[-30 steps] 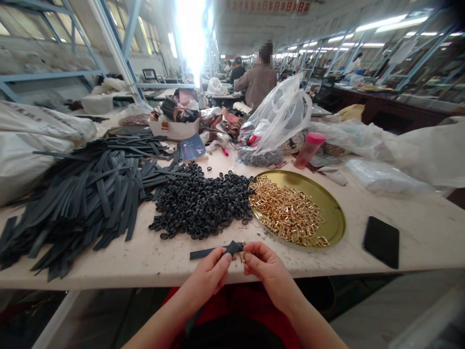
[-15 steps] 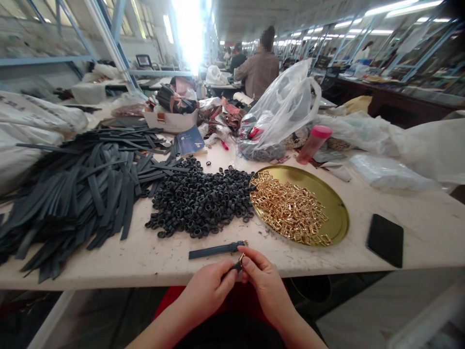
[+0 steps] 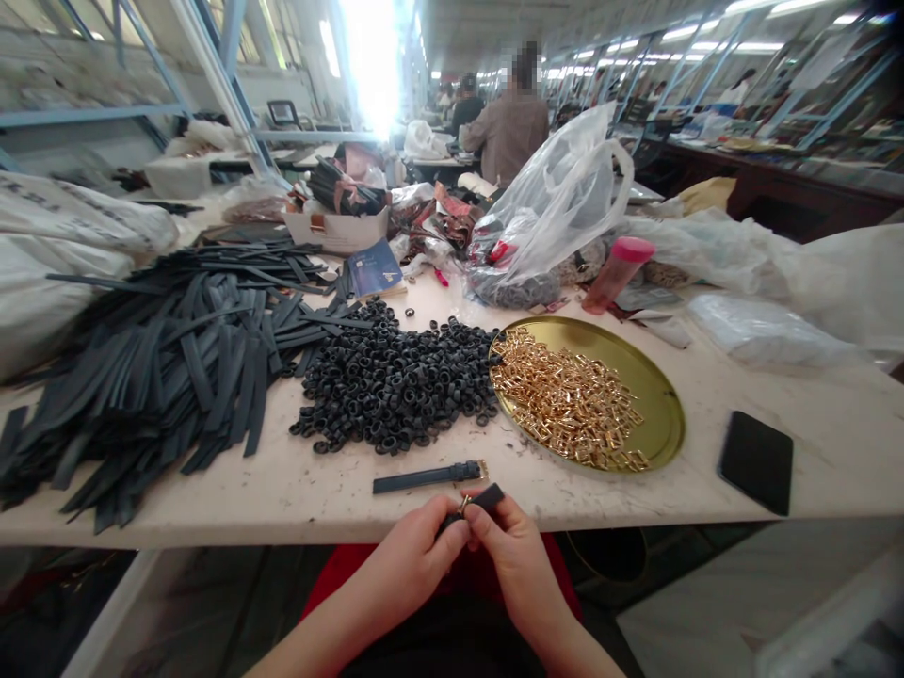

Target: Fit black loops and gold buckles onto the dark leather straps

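My left hand (image 3: 415,548) and my right hand (image 3: 509,544) meet at the table's front edge, fingers closed around one dark strap (image 3: 490,495). A small gold buckle (image 3: 464,504) sits on the strap between my fingertips, and one strap end sticks up above my right fingers. The rest of that strap is hidden by my hands. Just beyond them lies another dark strap (image 3: 424,477) with a gold buckle at its right end. Farther back is a heap of small black loops (image 3: 395,381). To its right, gold buckles (image 3: 572,400) are piled on a round gold tray (image 3: 660,386).
Many loose dark straps (image 3: 162,377) cover the left side. A black phone (image 3: 757,461) lies at the right. Behind are a blue booklet (image 3: 376,269), a pink-lidded container (image 3: 618,273) and a clear plastic bag (image 3: 557,207). A person (image 3: 509,132) is in the background.
The strap end now projects up and right through the buckle area, over my right fingers; before, it was not visible there. The view has shifted slightly.
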Motion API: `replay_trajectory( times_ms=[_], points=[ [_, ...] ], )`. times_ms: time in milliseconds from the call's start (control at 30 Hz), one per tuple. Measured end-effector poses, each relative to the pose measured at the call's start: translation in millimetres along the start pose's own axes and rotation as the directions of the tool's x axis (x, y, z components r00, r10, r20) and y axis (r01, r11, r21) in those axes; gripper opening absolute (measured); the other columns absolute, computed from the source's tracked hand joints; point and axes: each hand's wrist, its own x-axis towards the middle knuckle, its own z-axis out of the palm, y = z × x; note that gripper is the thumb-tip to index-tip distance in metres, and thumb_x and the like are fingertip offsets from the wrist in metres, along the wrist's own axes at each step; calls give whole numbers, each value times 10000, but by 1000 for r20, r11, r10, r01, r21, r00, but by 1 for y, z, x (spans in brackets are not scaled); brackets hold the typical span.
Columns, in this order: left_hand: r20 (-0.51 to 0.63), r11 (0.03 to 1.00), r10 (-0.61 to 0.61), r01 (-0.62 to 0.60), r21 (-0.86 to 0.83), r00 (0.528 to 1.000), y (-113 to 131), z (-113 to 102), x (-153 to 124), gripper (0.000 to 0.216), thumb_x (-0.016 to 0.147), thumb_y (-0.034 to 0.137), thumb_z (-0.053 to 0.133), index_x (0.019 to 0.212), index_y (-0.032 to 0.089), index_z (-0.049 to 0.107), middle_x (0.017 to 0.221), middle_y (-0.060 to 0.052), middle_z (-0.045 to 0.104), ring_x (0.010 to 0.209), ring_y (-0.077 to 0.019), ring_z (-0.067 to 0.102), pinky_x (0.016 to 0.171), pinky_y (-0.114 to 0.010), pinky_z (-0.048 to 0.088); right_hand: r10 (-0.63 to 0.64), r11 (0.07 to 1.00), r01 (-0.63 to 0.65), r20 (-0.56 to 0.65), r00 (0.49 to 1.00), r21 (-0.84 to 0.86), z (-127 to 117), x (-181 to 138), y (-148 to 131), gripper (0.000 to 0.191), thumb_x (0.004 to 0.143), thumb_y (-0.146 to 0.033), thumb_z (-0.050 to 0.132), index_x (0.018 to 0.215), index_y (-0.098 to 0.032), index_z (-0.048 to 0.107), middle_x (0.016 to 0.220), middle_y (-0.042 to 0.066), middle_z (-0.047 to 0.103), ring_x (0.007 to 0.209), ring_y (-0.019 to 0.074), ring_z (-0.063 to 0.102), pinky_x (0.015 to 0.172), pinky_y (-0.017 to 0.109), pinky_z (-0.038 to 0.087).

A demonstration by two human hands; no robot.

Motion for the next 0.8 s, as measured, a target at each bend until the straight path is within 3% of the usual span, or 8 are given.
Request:
replay_trajectory(
  times_ms=[167,267,400,567,667,800],
  points=[
    [47,971,-98,106,-216,994,-2,7,-3,287,841,415,406,764,151,489,514,56,407,453,-88,374,438,-190,297,-159,957,152,-7,987,-249,-2,-13,0,340,775,-492,525,736,-157,561,604,-24,528,582,98,470,576,225,382],
    [70,935,-192,204,-289,979,1,11,-5,263,796,409,412,749,157,466,486,55,434,360,-70,335,362,-180,237,-175,946,163,-17,984,-280,-2,-16,-1,348,793,-491,497,661,-169,491,566,-35,494,547,93,462,547,219,379],
    [27,917,-207,204,-342,978,3,18,-7,262,750,408,414,728,152,465,543,25,507,332,-55,358,349,-173,244,-188,940,179,-2,982,-289,-1,-17,1,338,817,-483,456,668,-180,460,551,-41,482,514,93,456,519,220,377],
    [-69,928,-219,185,-324,973,0,24,-10,267,747,426,394,696,170,444,523,31,487,352,-72,349,361,-193,251,-255,891,234,-4,967,-390,-2,-19,2,306,812,-451,473,683,-174,484,598,-22,517,560,102,470,544,223,384],
    [-143,963,-163,125,-240,976,-3,25,-10,263,780,389,385,638,175,441,530,16,490,470,-107,430,469,-216,337,-161,940,165,37,986,-299,-4,-18,-2,255,770,-412,536,746,-159,514,669,-5,556,614,112,497,593,235,414],
    [-119,978,-118,95,-184,986,-8,23,-9,266,817,351,381,642,169,469,574,5,518,555,-129,467,549,-231,358,46,993,-29,144,989,-116,-6,-14,-8,201,722,-325,594,783,-149,518,680,-17,557,617,105,503,618,237,421]
  ],
)
